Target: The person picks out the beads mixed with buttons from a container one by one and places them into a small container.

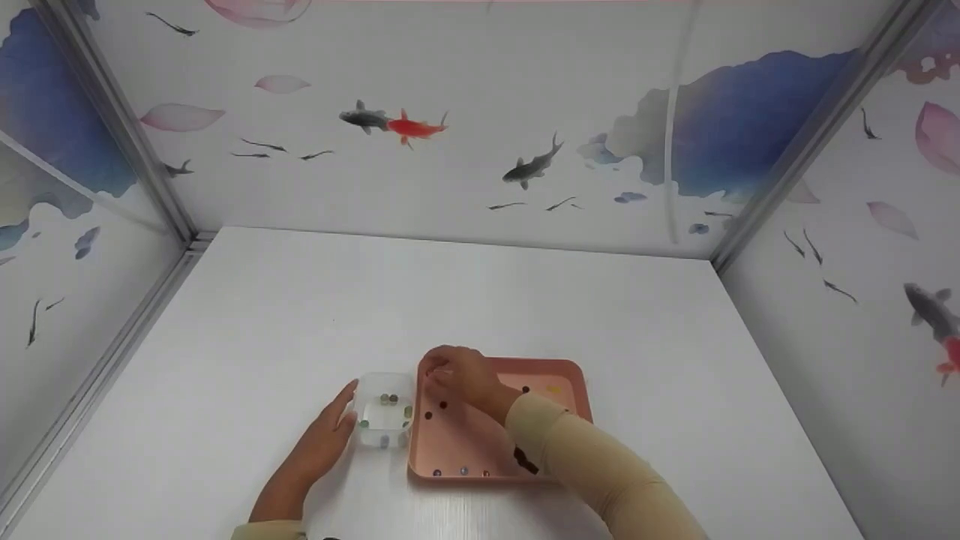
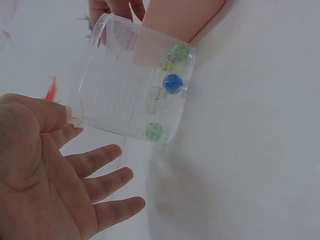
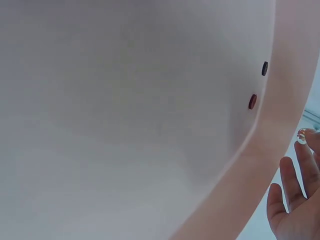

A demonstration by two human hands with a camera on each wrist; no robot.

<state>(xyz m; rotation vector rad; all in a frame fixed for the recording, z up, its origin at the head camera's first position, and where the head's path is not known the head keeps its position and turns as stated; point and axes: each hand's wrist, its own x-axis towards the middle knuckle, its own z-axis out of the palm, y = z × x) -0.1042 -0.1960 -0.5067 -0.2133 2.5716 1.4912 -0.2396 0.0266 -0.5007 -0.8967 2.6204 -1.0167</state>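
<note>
My left hand [image 1: 328, 431] lies along the left side of a clear plastic box [image 1: 365, 382]. Its fingers are straight, and the thumb touches the box's edge in the left wrist view. Several glass marbles sit inside the box, among them a blue one [image 2: 173, 84] and a green one [image 2: 154, 132]. Over the far left corner of a pink tray [image 1: 469, 450], my right hand [image 1: 465, 381] is held. In the right wrist view, its thumb and forefinger pinch a clear marble [image 3: 301, 135] with an orange swirl.
Small dark discs [image 1: 443, 405] lie on the tray near the right hand. Marbles [image 1: 463, 471] rest along its near edge. A yellow piece [image 1: 553, 389] lies at the far right. The right sleeve [image 1: 600, 457] covers part of the tray. Printed walls [image 1: 465, 195] enclose the white table [image 1: 300, 300].
</note>
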